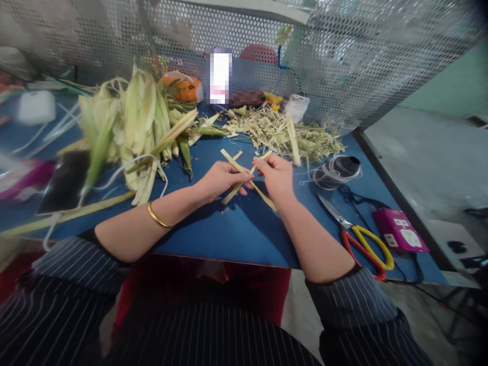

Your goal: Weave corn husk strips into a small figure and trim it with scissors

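Pale green-yellow strips of husk [263, 195] cross each other in an X over the blue table, held between my two hands. My left hand [223, 179] pinches them near the crossing, thumb on top. The fingers of my right hand [277, 178] close on the upper right end of one strip. Loose ends stick out above and below the fingers. Behind my left hand lies a large heap of corn husks [139, 112]. Beyond my right hand spreads a pile of shredded husk scraps [282, 129].
Right of my hands are a cone of grey cord [338, 170], scissors [354, 231] with red and yellow handles, and a purple box [400, 230]. A dark phone [64, 180] and white cable lie left. A perforated metal screen [259, 30] stands behind the blue table [224, 241].
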Available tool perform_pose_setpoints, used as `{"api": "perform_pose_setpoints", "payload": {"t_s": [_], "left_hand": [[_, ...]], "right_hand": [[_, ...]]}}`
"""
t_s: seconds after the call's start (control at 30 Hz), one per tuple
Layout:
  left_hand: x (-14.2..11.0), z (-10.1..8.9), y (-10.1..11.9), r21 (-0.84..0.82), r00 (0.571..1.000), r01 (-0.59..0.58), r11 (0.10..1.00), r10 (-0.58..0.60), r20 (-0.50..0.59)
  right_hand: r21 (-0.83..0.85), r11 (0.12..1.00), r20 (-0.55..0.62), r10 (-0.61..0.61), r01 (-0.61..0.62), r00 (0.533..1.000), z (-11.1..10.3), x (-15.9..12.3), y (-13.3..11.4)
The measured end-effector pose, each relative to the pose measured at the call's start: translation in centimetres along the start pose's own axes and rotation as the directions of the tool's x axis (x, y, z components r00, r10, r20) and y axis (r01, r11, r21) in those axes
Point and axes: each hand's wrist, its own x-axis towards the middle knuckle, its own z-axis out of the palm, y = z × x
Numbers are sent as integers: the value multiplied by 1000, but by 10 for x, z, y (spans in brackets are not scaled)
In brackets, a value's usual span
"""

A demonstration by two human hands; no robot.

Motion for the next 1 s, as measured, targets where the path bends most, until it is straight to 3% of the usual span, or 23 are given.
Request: {"api": "perform_pose_setpoints", "payload": {"t_s": [0.07,0.13,0.17,0.23,0.33,0.43,0.57,0.7,0.83,1.0], "left_hand": [[0,0,0,-9,1000,15,1000,-16,-27],[0,1,-1,-5,999,20,1000,-20,-48],[0,2,-1,11,999,17,1000,-17,-42],[-2,4,-2,73,1000,-3,997,3,0],[-3,7,-7,205,996,-56,977,39,83],[-2,8,-14,301,985,-121,946,77,152],[0,8,-16,302,985,-104,948,56,166],[2,4,-8,142,997,-44,989,51,-49],[5,0,-6,-41,969,-65,997,53,-243],[4,3,-5,-220,972,-49,974,-4,-234]], "right_hand": [[-120,988,-86,-108,97,990,-4,2,0],[-284,929,-174,-291,235,941,-9,3,-4],[-360,885,-176,-374,294,911,-11,2,-7],[-447,806,-66,-463,389,884,-14,0,-15],[-456,742,184,-462,491,868,-11,-7,-23],[-341,819,298,-371,461,879,-4,-11,-25],[-152,931,224,-295,332,929,-3,-14,-29],[-141,926,113,-338,351,934,-5,-18,-33],[-372,735,147,-556,567,818,-2,-26,-28],[-583,466,189,-719,666,668,3,-29,-22]]}}
